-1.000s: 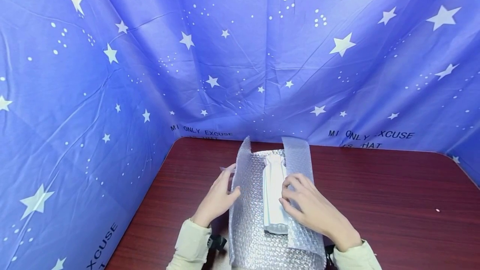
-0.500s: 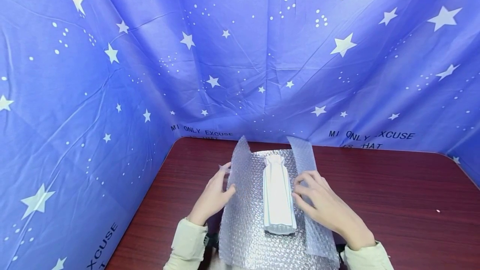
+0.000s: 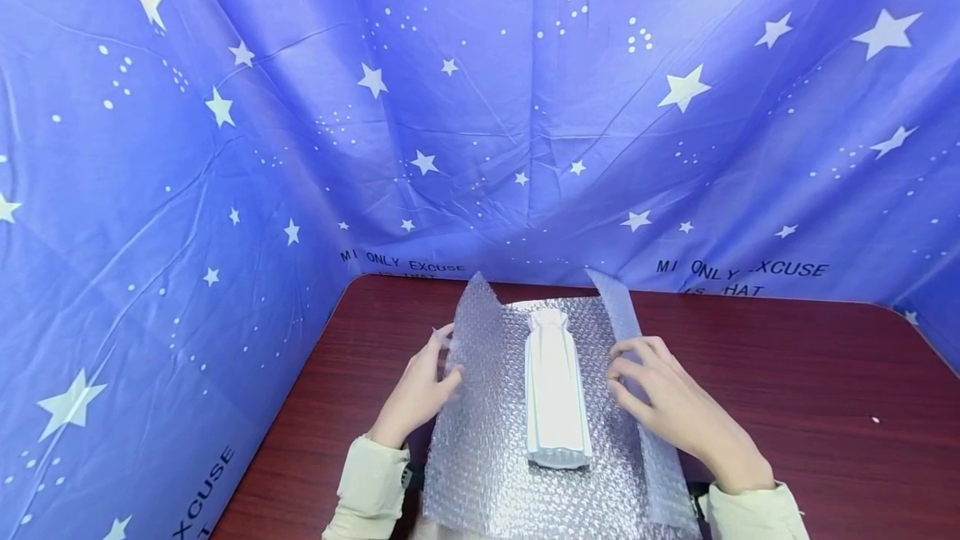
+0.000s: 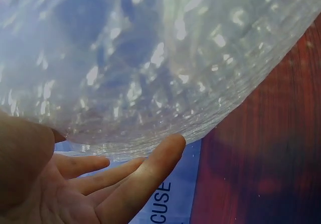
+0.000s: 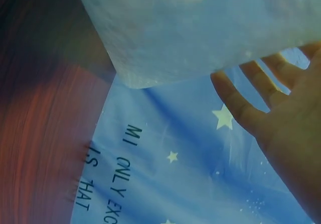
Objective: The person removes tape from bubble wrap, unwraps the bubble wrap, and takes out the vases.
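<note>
A white fluted vase (image 3: 557,390) lies on its side on a sheet of bubble wrap (image 3: 510,482), its narrow neck toward the far edge. Both sides of the sheet stand up as flaps. My left hand (image 3: 416,394) holds the left flap; in the left wrist view the wrap (image 4: 130,73) bulges above the extended fingers (image 4: 145,179). The right flap (image 3: 622,315) is in my right hand (image 3: 667,398), whose fingers bend over its edge. From the right wrist, the fingertips meet the wrap's edge (image 5: 200,43). Neither hand touches the vase.
The dark red wooden table (image 3: 787,390) extends to both sides. A blue star-printed cloth (image 3: 525,107) hangs behind and at the left. A tiny white speck (image 3: 875,420) lies on the table at the right.
The hands have moved apart, left hand to the left and right hand to the right. The flaps have spread outward with them, and the vase's right side is now uncovered.
</note>
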Demonstrator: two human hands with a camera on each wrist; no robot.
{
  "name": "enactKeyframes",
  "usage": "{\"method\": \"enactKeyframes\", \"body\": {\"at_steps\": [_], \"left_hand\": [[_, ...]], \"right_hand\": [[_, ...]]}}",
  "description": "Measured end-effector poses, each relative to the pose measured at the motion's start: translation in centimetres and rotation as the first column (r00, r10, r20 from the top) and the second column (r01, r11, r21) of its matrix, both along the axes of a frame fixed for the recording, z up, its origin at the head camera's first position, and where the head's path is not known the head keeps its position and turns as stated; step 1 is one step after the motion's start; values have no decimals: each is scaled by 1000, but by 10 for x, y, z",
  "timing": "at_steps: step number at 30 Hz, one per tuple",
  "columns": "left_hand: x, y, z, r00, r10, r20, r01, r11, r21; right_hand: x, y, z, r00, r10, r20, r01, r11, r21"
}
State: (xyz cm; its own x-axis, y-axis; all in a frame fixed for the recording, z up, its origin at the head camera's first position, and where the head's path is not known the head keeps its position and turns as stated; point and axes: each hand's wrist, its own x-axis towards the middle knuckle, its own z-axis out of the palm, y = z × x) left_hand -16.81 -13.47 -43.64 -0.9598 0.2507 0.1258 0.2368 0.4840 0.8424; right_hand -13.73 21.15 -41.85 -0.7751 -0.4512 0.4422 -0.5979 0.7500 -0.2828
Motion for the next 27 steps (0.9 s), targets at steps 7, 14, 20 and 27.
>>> {"method": "enactKeyframes", "body": {"at_steps": [7,14,20,27], "left_hand": [[-2,-3,-2,1000,9,27,-10,999,31],[-1,-5,-1,1000,14,17,-15,999,43],[-3,-8,-4,1000,27,6,-27,999,42],[-5,-13,-6,999,32,9,-33,999,40]], "right_hand": [[-2,12,-2,1000,-25,-4,25,1000,-1],[-2,22,-3,997,-60,45,60,998,6],[-3,31,-4,995,-79,63,78,997,8],[-3,40,-6,992,-80,93,81,997,3]]}}
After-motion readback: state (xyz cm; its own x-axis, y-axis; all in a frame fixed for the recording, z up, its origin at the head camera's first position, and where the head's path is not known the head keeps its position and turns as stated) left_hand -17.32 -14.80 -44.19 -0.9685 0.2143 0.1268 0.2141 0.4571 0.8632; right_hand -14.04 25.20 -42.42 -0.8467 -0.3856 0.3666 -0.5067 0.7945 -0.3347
